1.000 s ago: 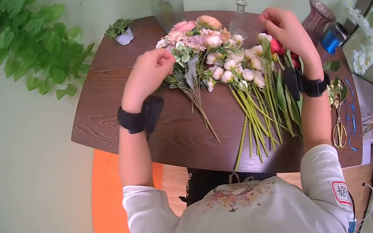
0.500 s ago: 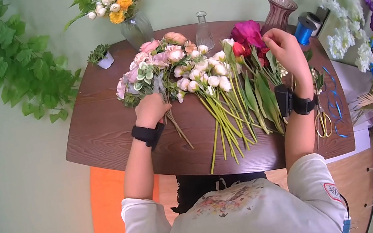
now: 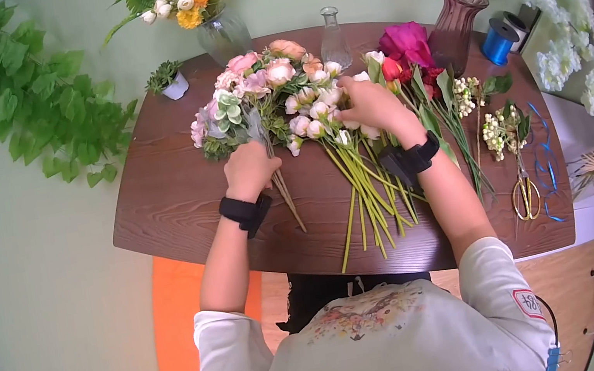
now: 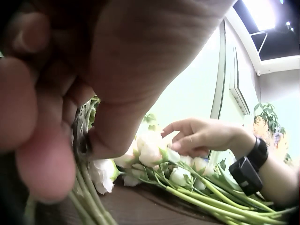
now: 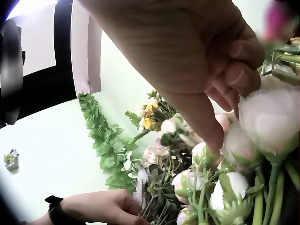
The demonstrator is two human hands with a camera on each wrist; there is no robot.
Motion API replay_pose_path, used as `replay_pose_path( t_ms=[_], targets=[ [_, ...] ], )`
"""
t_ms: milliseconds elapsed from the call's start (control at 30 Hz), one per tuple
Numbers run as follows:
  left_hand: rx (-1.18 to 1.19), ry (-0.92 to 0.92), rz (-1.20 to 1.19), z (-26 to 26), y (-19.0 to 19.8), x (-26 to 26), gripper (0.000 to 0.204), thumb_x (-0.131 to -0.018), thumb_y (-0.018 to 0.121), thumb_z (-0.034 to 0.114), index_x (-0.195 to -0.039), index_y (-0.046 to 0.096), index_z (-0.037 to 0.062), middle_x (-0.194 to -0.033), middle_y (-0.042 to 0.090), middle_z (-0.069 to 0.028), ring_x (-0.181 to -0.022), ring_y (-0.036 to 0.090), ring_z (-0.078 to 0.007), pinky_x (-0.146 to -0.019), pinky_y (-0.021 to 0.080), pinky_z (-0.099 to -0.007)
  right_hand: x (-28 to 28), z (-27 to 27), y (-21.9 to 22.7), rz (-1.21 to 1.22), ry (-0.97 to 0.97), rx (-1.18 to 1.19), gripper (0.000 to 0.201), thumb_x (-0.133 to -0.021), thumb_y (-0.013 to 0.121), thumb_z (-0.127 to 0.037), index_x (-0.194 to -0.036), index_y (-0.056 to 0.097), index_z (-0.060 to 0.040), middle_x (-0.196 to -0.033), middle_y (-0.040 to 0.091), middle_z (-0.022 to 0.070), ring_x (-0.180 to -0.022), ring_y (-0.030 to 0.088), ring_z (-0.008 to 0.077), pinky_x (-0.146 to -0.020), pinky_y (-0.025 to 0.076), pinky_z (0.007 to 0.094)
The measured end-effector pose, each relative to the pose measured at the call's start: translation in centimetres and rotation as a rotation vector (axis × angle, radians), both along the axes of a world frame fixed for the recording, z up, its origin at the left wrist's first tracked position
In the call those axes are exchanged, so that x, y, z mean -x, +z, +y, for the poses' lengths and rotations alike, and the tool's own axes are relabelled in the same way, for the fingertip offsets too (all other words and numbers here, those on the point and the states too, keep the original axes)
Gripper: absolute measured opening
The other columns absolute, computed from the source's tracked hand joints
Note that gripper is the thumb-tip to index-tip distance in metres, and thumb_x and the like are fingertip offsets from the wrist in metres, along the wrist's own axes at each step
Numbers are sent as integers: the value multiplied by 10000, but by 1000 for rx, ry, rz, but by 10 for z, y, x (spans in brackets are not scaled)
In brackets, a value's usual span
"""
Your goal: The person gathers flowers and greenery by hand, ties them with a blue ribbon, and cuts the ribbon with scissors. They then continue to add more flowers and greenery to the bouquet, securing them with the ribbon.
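On the left of the table, a bunch of pink and peach artificial flowers (image 3: 277,73) lies with grey-green leaves and brown stems (image 3: 288,201). My left hand (image 3: 250,170) grips those stems just below the leaves; the left wrist view shows its thumb and fingers around them. My right hand (image 3: 374,103) reaches over the white ranunculus-like flowers (image 3: 316,113), fingers loosely bent. Up close in the right wrist view, its thumb is right at a white bud (image 5: 204,154). Long green stems (image 3: 366,201) of the white flowers point toward the table's front edge.
Right of the white flowers lie a magenta bloom (image 3: 406,45), a red tulip (image 3: 391,69) and white berry sprigs (image 3: 502,131). Gold-handled scissors (image 3: 526,198) and curled blue ribbon (image 3: 547,167) lie at the right edge. Behind stand a purple vase (image 3: 455,25), a clear bottle (image 3: 334,42) and a blue spool (image 3: 499,41).
My left hand came down from beside the blooms and took hold of the pink bunch's stems. From above the red flowers, my right hand moved left to the white blooms.
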State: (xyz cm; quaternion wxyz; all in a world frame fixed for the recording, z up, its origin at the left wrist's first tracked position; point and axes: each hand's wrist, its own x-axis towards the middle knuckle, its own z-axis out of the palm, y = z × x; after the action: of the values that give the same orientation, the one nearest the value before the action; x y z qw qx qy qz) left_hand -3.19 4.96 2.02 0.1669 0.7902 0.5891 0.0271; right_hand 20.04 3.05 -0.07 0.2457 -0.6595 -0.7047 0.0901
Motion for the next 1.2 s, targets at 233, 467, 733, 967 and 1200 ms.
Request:
replay_pose_path(
  t_ms=[233, 467, 733, 967, 1200],
  targets=[
    [-297, 96, -349, 6, 16, 31, 258, -702, 527, 152, -488, 526, 8, -394, 493, -86, -412, 546, -229, -497, 457, -317, -8, 9, -5, -17, -5, 0, 472, -631, 618, -84, -1071, 458, -28, -762, 581, 132, -748, 567, 289, -662, 438, 370],
    [-780, -33, -325, 2, 30, 8, 270, -742, 569, 206, -555, 536, 14, -441, 511, -86, -435, 536, -245, -448, 419, -313, 12, -1, 29, 149, 114, -167, 330, -714, 569, -159, -1002, 507, -11, -840, 560, 174, -790, 548, 301, -696, 438, 364],
    [-789, -230, -403, -13, 25, -72, 201, -756, 548, 162, -650, 467, 12, -604, 539, -159, -556, 539, -322, -480, 416, -379, 26, -11, 36, 998, 462, 203, 356, -835, 499, -249, -1097, 431, -19, -784, 514, -21, -734, 526, 59, -546, 444, 186],
    [-789, -395, -661, -8, 25, -84, 274, -691, 592, 9, -949, 503, -13, -691, 540, -117, -626, 545, -229, -548, 442, -305, 16, -11, 48, 1301, 391, 150, 276, -849, 450, -109, -1117, 391, -71, -925, 539, -9, -807, 520, 61, -646, 454, 192],
    [-310, -240, -1060, 2, 21, -81, 356, -667, 589, -72, -997, 471, -9, -758, 578, -87, -742, 570, -120, -621, 462, -230, 7, 11, 15, 1050, 343, -32, 166, -822, 484, -118, -943, 517, -10, -859, 577, 28, -761, 514, 51, -611, 424, 190]
  ],
)
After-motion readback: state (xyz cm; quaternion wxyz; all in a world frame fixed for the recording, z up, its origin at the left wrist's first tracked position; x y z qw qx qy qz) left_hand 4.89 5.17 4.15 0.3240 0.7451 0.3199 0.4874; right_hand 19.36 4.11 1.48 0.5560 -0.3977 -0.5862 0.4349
